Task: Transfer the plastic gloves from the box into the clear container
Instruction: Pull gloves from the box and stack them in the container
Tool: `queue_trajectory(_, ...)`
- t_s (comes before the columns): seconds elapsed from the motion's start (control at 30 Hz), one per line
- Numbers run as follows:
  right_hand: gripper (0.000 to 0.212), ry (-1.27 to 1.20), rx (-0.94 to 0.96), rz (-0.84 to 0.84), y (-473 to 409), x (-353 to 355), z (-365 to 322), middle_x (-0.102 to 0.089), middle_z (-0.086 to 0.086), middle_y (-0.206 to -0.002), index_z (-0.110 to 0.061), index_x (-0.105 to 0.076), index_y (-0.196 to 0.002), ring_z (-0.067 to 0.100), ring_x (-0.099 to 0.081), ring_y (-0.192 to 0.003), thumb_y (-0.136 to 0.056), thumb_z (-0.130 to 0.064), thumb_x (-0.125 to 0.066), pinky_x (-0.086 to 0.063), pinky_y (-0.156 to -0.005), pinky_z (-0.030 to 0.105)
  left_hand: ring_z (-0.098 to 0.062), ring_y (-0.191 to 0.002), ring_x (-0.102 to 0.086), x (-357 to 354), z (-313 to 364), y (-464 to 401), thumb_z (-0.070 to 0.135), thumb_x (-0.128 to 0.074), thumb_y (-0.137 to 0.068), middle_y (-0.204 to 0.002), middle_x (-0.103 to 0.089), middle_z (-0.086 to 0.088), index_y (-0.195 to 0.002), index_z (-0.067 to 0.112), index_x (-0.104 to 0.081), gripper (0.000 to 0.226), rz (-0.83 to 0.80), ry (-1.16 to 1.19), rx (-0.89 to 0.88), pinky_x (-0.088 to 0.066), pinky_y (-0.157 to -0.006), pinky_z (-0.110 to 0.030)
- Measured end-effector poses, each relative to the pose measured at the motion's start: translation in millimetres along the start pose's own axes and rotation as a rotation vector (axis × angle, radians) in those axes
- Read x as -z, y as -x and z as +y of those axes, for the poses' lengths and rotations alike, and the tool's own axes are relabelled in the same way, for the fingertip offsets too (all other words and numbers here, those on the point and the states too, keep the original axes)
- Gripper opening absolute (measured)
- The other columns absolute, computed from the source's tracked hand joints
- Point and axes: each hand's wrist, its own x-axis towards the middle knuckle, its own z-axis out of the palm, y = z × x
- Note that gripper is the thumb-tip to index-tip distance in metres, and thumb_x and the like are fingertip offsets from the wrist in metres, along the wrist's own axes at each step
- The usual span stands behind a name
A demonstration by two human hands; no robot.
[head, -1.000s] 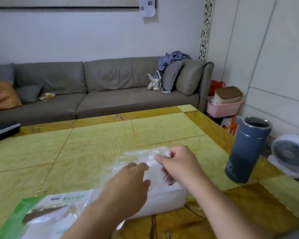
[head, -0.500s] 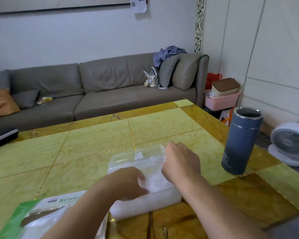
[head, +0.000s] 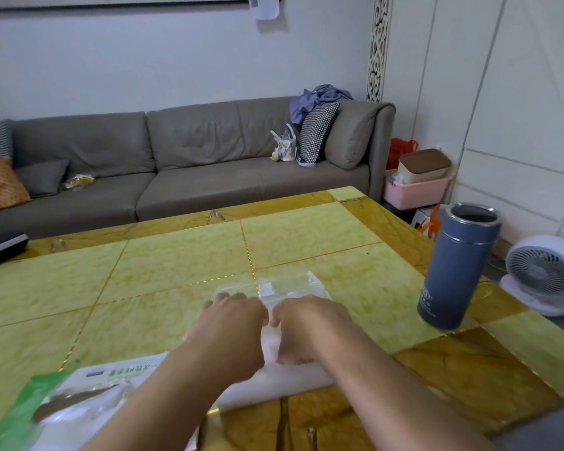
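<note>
The clear container (head: pixel 310 281) stands on the table in front of me, packed with a white stack of plastic gloves (head: pixel 293 379). My left hand (head: pixel 232 333) lies on top of the stack, its fingers reaching forward to the container's far part. Right beside it, my right hand (head: pixel 306 330) bears down on the gloves with curled fingers. The two hands nearly touch and hide most of the container's top. The green and white glove box (head: pixel 62 402) lies at the near left, partly under my left forearm.
A tall blue-grey flask (head: pixel 453 268) with no lid stands on the table (head: pixel 176 262) to the right, near the edge. A dark flat object (head: pixel 0 245) lies at the far left. Beyond the table are a grey sofa (head: pixel 183 164) and a small white fan (head: pixel 544 271).
My right hand has let go of the pinched glove edge and come down onto the stack. My left hand has slid forward beside it. The gloves now sit lower in the container.
</note>
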Motion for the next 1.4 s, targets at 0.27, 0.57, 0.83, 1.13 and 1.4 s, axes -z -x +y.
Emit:
queue_trajectory(0.27, 0.061, 0.114, -0.085, -0.217, -28, 1, -7, -0.055, -0.006, -0.145, -0.04, -0.056, -0.145, 0.019, -0.053, -0.136, -0.088, -0.039, -0.077, -0.04, -0.08, 0.036, -0.019, -0.079, -0.056, -14, 10, -20, 0.016, -0.063, -0.088, -0.075, -0.05, 0.004, -0.09, 0.018, -0.055, 0.009, -0.234, 0.035, 0.133, -0.043, -0.068, -0.027)
queue_trajectory(0.57, 0.069, 0.059, -0.002, -0.29, -18, 5, -8, -0.056, 0.006, -0.149, -0.032, -0.039, -0.16, 0.03, -0.061, -0.128, -0.098, -0.021, -0.067, -0.053, -0.105, 0.041, -0.024, -0.091, -0.06, -20, 9, -23, 0.019, -0.059, -0.097, -0.094, -0.063, -0.003, -0.144, 0.0, -0.038, 0.055, -0.328, 0.098, 0.148, -0.041, -0.065, -0.027)
queue_trajectory(0.83, 0.062, -0.153, 0.07, -0.082, 6, 2, 2, -0.055, -0.004, -0.153, -0.045, -0.047, -0.153, 0.022, -0.065, -0.11, -0.099, -0.015, -0.058, -0.042, -0.061, 0.026, -0.017, -0.085, -0.051, -14, -1, 0, 0.012, -0.041, -0.1, -0.082, -0.047, 0.005, -0.119, 0.01, -0.052, 0.022, -0.278, 0.279, 0.107, -0.037, -0.063, -0.022)
queue_trajectory(1.13, 0.037, -0.196, -0.022, 0.341, 23, 4, -14, -0.069, -0.003, -0.095, -0.029, -0.072, -0.092, 0.019, -0.068, -0.076, -0.083, -0.002, -0.048, -0.062, -0.071, 0.037, -0.009, -0.123, -0.055, 4, -14, 57, 0.003, -0.039, -0.093, -0.142, -0.053, 0.012, -0.142, 0.035, -0.05, 0.059, 0.051, 0.489, -0.029, -0.049, -0.1, -0.028)
queue_trajectory(1.4, 0.03, -0.266, 0.367, 0.582, 39, -18, -87, -0.062, -0.019, -0.095, -0.031, -0.06, -0.098, 0.004, -0.061, -0.091, -0.096, -0.004, -0.049, -0.057, -0.08, 0.031, 0.001, -0.088, -0.06, -31, -145, 103, 0.019, -0.058, -0.097, -0.099, -0.064, 0.02, -0.108, 0.035, -0.068, 0.022, 0.441, 0.526, 0.282, -0.052, -0.075, -0.019)
